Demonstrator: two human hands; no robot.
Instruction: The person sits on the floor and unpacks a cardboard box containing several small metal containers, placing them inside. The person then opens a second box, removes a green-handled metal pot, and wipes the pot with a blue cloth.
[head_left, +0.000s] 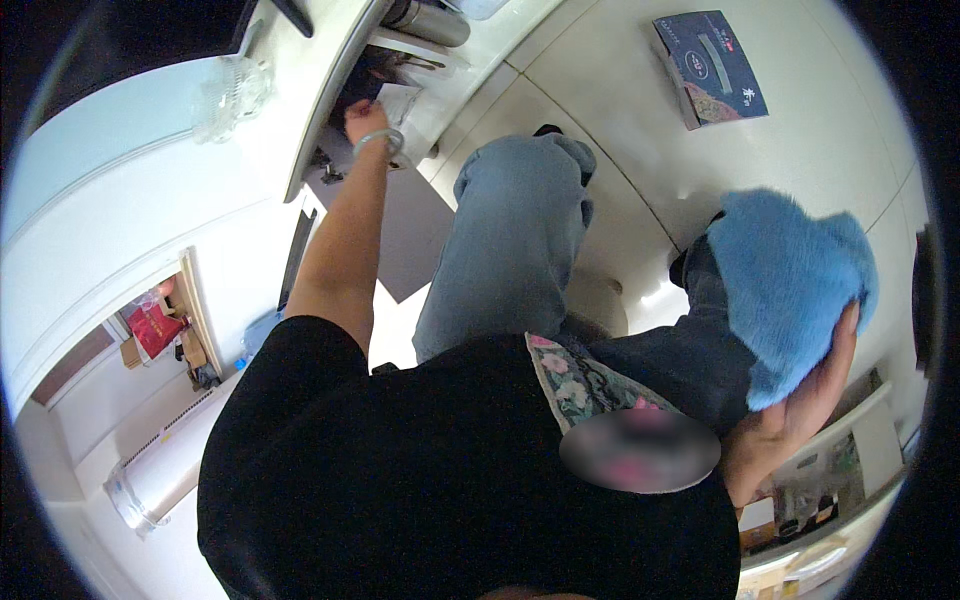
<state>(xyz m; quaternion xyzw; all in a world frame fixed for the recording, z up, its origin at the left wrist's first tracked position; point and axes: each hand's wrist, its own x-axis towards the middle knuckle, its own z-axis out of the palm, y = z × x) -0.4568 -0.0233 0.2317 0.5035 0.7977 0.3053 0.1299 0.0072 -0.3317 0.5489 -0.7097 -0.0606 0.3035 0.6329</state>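
Note:
My left hand, with a pale bangle at its wrist, reaches into a low shelf space under a white tabletop. Its fingers look curled, and dark things around them hide whether they hold anything. Beside it lies a white sheet or card, with small black items nearer to me. On the right, my right hand grips a fluffy blue cloth, which covers most of the fingers. The cloth hangs beside my dark-clad right leg.
A dark blue printed box lies on the tiled floor. A metal cylinder rests on the shelf. Ribbed clear glassware stands on the tabletop. At lower right is a unit holding small items; a red bag sits at far left.

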